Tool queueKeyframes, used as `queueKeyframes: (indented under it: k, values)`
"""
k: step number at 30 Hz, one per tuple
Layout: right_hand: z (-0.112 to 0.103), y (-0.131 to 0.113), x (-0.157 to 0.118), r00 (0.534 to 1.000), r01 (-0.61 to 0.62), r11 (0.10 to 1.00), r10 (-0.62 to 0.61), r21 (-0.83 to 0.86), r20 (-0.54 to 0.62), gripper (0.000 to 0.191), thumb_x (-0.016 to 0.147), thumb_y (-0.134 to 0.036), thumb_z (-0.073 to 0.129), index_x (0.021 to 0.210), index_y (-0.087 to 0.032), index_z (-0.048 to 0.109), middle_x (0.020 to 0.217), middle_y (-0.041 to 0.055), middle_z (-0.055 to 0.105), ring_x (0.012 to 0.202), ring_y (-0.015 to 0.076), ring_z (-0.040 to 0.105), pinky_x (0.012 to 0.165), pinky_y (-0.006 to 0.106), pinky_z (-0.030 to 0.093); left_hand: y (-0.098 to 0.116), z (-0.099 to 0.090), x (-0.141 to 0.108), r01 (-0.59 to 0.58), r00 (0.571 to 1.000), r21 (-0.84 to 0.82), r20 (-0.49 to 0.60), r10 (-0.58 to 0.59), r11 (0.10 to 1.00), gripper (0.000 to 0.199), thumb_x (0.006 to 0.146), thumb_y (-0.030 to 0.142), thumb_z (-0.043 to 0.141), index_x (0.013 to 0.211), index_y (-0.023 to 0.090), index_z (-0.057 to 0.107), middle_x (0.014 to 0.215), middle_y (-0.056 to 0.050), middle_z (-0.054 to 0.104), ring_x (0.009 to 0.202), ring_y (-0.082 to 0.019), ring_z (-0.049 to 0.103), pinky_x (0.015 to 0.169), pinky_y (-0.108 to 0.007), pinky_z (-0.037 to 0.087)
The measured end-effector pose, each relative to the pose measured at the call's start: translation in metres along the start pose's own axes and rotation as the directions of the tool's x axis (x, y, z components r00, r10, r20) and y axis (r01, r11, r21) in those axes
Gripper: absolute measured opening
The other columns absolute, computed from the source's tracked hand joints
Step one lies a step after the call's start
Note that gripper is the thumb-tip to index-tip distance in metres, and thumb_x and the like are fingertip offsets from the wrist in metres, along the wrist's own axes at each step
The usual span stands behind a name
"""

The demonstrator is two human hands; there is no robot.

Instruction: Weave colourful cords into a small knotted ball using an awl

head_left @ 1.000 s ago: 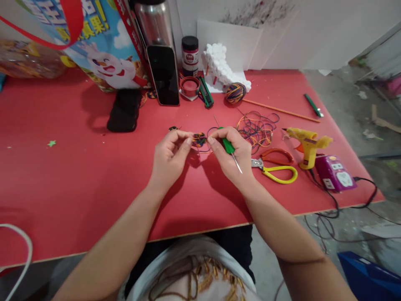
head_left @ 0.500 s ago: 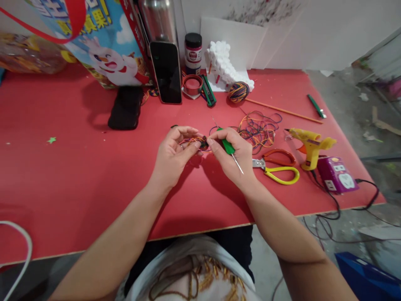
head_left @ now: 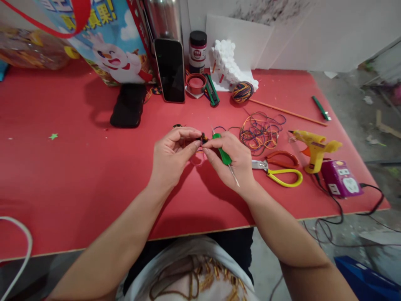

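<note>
Between my fingertips is a small dark, multicoloured knotted thread piece (head_left: 203, 138), partly hidden. My left hand (head_left: 175, 152) pinches its left side. My right hand (head_left: 230, 156) has thumb and forefinger closed at its right side and also holds a green-handled tool (head_left: 224, 154) with a thin metal shaft pointing down toward the wrist. A loop of thread hangs just below the fingers. Loose multicoloured thread (head_left: 261, 130) lies tangled to the right of my right hand, with a wound thread ball (head_left: 242, 92) behind it.
Scissors (head_left: 285, 177), a yellow glue gun (head_left: 316, 146) and a purple power socket (head_left: 341, 179) lie on the right. A thin orange stick (head_left: 290, 112) lies behind them. Toward the back are a leaning phone (head_left: 171, 71), a black phone-like object (head_left: 128, 105), a jar (head_left: 197, 52) and a white model (head_left: 227, 60).
My right hand has turned slightly, and the green tool's shaft now points more steeply down. Its fingertips have shifted a little left and lower. The whole view has shifted slightly.
</note>
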State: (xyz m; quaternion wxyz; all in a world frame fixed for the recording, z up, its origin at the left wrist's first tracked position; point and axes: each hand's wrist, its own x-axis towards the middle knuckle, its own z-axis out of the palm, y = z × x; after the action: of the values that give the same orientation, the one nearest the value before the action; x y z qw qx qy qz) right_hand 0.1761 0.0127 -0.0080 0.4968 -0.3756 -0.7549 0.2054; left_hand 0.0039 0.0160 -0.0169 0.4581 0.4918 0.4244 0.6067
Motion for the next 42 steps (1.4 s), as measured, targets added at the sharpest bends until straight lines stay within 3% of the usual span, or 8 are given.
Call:
queueKeyframes:
  k: [15, 18, 21, 25, 27, 30, 34, 42]
  values:
    - [-0.008, -0.007, -0.005, 0.970, 0.241, 0.970, -0.240, -0.017, 0.046, 0.029, 0.101, -0.020, 0.066, 0.125, -0.029, 0.078, 0.109, 0.0077, 0.081, 0.096, 0.0217, 0.076, 0.080, 0.036, 0.064, -0.002, -0.002, 0.001, 0.106, 0.994, -0.101, -0.017, -0.108, 0.989, 0.025, 0.079, 0.019, 0.090, 0.102, 0.023, 0.083, 0.104, -0.004, 0.080, 0.096, -0.016, 0.074, 0.092, -0.032, 0.061]
    - [-0.014, -0.013, -0.004, 0.990, 0.140, 0.985, -0.138, 0.099, -0.034, 0.025, 0.102, -0.020, 0.067, 0.121, -0.028, 0.080, 0.097, 0.0056, 0.083, 0.086, 0.0216, 0.076, 0.082, 0.040, 0.064, -0.001, -0.002, 0.002, 0.092, 0.995, -0.116, -0.036, -0.097, 0.989, 0.025, 0.079, 0.016, 0.089, 0.102, 0.023, 0.083, 0.106, -0.004, 0.081, 0.097, -0.015, 0.073, 0.092, -0.031, 0.060]
    - [-0.015, -0.015, -0.004, 0.992, -0.105, 0.950, 0.122, 0.294, -0.040, 0.018, 0.105, -0.030, 0.067, 0.113, -0.029, 0.083, 0.089, 0.0042, 0.081, 0.067, 0.0180, 0.071, 0.071, 0.039, 0.062, 0.000, -0.002, 0.003, 0.071, 0.995, -0.107, -0.062, -0.078, 0.992, 0.025, 0.078, 0.014, 0.087, 0.101, 0.023, 0.082, 0.106, -0.004, 0.081, 0.100, -0.017, 0.074, 0.096, -0.034, 0.060]
    - [-0.011, -0.009, -0.002, 0.919, -0.351, 0.708, 0.387, 0.613, 0.080, 0.023, 0.102, -0.043, 0.072, 0.118, -0.028, 0.078, 0.085, 0.0014, 0.078, 0.048, 0.0117, 0.058, 0.043, 0.029, 0.045, 0.002, -0.002, 0.003, 0.049, 0.997, -0.112, -0.052, -0.055, 0.993, 0.023, 0.080, 0.014, 0.086, 0.099, 0.025, 0.083, 0.106, -0.004, 0.080, 0.099, -0.018, 0.075, 0.095, -0.036, 0.061]
    - [-0.009, -0.005, 0.001, 0.890, -0.405, 0.591, 0.430, 0.698, 0.152, 0.026, 0.098, -0.046, 0.077, 0.115, -0.026, 0.074, 0.081, -0.0001, 0.078, 0.044, 0.0104, 0.056, 0.038, 0.026, 0.038, 0.003, -0.001, 0.003, 0.059, 0.997, -0.111, -0.039, -0.063, 0.992, 0.021, 0.080, 0.015, 0.085, 0.098, 0.026, 0.084, 0.107, -0.004, 0.080, 0.100, -0.019, 0.075, 0.093, -0.037, 0.062]
    - [-0.006, -0.002, 0.003, 0.867, -0.455, 0.510, 0.443, 0.730, 0.230, 0.029, 0.095, -0.045, 0.080, 0.113, -0.025, 0.069, 0.080, -0.0009, 0.079, 0.043, 0.0100, 0.057, 0.039, 0.024, 0.040, 0.006, 0.000, 0.001, 0.112, 0.994, -0.128, -0.004, -0.113, 0.986, 0.019, 0.079, 0.016, 0.085, 0.094, 0.027, 0.086, 0.106, -0.005, 0.081, 0.101, -0.021, 0.075, 0.094, -0.038, 0.063]
    - [-0.003, 0.001, 0.002, 0.861, -0.471, 0.486, 0.433, 0.736, 0.265, 0.027, 0.093, -0.036, 0.085, 0.110, -0.024, 0.068, 0.081, -0.0017, 0.080, 0.044, 0.0094, 0.060, 0.039, 0.023, 0.042, 0.010, 0.001, 0.000, 0.154, 0.988, -0.181, 0.045, -0.149, 0.971, 0.020, 0.078, 0.016, 0.085, 0.094, 0.028, 0.087, 0.104, -0.004, 0.082, 0.099, -0.019, 0.074, 0.093, -0.035, 0.062]
    - [0.001, 0.008, 0.003, 0.838, -0.483, 0.470, 0.492, 0.739, 0.236, 0.026, 0.089, -0.037, 0.089, 0.102, -0.022, 0.073, 0.078, -0.0016, 0.078, 0.044, 0.0081, 0.057, 0.037, 0.022, 0.040, 0.009, 0.002, 0.003, 0.189, 0.982, -0.186, 0.007, -0.191, 0.964, 0.013, 0.076, 0.027, 0.093, 0.085, 0.024, 0.084, 0.102, -0.005, 0.081, 0.099, -0.019, 0.074, 0.092, -0.035, 0.062]
